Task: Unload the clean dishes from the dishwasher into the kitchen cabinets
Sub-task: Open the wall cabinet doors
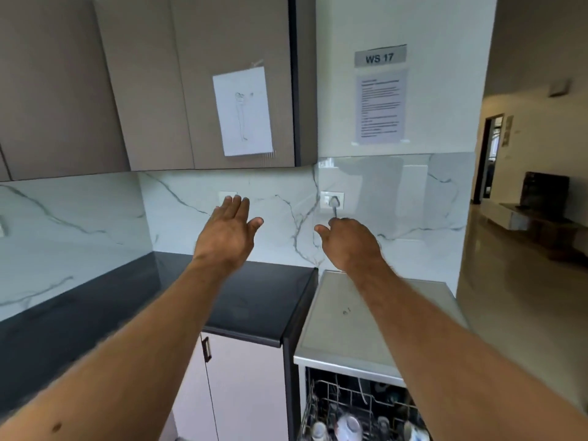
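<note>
Upper cabinets top left, doors closed, paper sheet taped on. Black desk below. Left hand raised over desk, fingers straight, thumb spread, holding nothing. Right hand raised just right of it, fingers curled downward, grip unclear. Dishwasher bottom right, open; rack holds blurred dishes

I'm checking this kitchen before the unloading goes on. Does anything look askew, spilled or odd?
Little stands out. The white sheet taped to the upper cabinet door hangs slightly tilted, and a small dark mark sits on the dishwasher top. No spills show on the black counter.
</note>
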Action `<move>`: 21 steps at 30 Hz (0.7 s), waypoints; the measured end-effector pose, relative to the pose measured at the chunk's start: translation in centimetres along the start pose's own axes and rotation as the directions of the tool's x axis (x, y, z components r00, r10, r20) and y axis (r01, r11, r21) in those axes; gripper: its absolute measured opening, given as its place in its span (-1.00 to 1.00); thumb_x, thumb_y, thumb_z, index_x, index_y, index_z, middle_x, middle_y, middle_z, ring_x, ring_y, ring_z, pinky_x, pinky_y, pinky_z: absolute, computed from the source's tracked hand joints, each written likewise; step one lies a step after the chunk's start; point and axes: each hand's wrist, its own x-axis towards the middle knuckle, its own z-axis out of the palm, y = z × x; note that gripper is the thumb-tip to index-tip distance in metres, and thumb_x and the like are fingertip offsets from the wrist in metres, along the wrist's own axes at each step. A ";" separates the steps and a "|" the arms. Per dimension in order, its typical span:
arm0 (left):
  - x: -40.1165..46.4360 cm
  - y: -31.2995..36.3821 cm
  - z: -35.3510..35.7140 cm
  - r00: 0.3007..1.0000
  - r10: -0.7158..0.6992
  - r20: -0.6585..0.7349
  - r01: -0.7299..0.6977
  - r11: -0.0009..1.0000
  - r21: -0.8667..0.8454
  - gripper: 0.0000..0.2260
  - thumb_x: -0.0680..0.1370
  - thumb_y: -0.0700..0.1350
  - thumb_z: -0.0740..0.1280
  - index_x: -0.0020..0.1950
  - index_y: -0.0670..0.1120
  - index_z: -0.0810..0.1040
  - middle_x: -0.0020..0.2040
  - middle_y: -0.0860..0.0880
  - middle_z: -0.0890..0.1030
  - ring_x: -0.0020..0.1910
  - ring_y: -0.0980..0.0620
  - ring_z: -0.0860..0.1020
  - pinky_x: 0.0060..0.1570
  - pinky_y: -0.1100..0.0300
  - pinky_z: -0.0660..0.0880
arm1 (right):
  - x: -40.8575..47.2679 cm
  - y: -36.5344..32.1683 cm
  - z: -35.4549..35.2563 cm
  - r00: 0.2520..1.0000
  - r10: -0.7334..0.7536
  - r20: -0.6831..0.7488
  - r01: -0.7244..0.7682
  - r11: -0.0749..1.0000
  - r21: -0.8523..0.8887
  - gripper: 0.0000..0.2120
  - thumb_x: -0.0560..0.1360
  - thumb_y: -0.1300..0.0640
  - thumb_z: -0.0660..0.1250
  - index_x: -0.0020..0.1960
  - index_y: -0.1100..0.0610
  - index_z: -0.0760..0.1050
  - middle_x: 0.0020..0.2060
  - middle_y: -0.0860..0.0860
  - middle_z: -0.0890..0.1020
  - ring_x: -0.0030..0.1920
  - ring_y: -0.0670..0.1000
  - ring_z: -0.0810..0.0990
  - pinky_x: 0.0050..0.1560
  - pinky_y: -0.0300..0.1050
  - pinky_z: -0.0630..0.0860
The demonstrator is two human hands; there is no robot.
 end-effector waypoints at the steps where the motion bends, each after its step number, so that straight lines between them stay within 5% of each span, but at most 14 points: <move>1: 0.4 -0.9 -0.6 1.000 -0.011 -0.020 0.011 1.000 0.003 -0.42 0.68 0.15 -0.13 0.61 -0.15 0.03 0.61 -0.12 0.05 0.59 -0.05 -0.04 0.56 0.09 -0.08 | 0.9 -0.7 -0.1 1.000 -0.002 -0.014 0.003 1.000 0.019 -0.53 0.68 -0.12 0.04 0.27 0.20 0.51 0.21 0.17 0.59 0.24 0.21 0.52 0.22 0.00 0.43; 12: -0.6 -16.8 -2.7 0.993 -0.113 -0.023 0.115 0.986 0.122 -0.39 0.65 0.20 -0.20 0.61 -0.12 -0.07 0.62 -0.07 -0.05 0.59 0.02 -0.14 0.56 0.09 -0.15 | 4.6 -11.6 3.9 0.991 -0.054 -0.120 0.068 0.991 0.114 -0.52 0.66 -0.14 0.08 0.31 0.18 0.53 0.20 0.14 0.63 0.23 0.17 0.56 0.20 -0.02 0.47; 21: 2.3 -29.6 -6.0 0.994 0.005 -0.112 0.015 0.984 0.175 -0.37 0.65 0.22 -0.17 0.61 -0.12 -0.04 0.62 -0.08 -0.02 0.59 0.00 -0.11 0.56 0.07 -0.17 | 9.4 -25.8 4.7 0.952 -0.075 -0.297 0.129 0.978 0.166 -0.58 0.64 -0.10 0.18 0.29 0.17 0.55 0.17 0.15 0.64 0.19 0.19 0.57 0.15 0.00 0.49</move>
